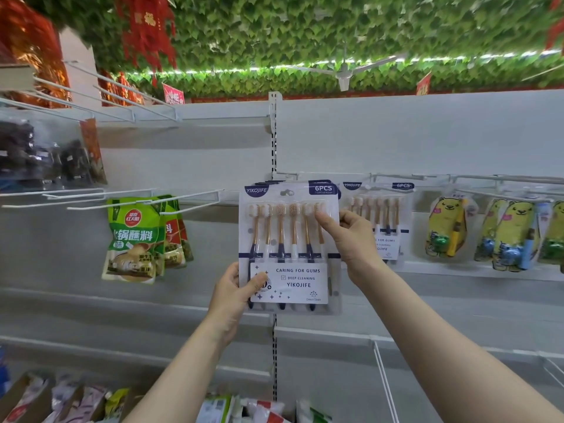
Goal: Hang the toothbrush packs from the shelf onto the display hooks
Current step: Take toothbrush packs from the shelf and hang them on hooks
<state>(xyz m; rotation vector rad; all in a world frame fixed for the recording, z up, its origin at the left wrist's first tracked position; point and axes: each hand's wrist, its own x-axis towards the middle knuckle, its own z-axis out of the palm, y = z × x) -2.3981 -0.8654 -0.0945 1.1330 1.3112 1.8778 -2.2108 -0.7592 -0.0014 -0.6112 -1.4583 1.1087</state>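
Toothbrush packs (288, 248) in grip: left hand (233, 300) at lower-left edge, right hand (351, 239) at right edge

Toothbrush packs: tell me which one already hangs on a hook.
The pack on the right, partly behind the right hand, hangs from a white hook. The stack in front is gripped by that hand and the left hand, on no hook.

Green printed sauce pouches (134, 239) hang left of centre. Dark packets in clear bags (30, 154) upper left. Yellow bear-shaped blister packs (448, 227) hang right. Green artificial leaf ceiling (305, 32), red hanging decorations (146, 29), white ceiling fan (343, 71). Mixed blurry packets (76, 398) along bottom edge.
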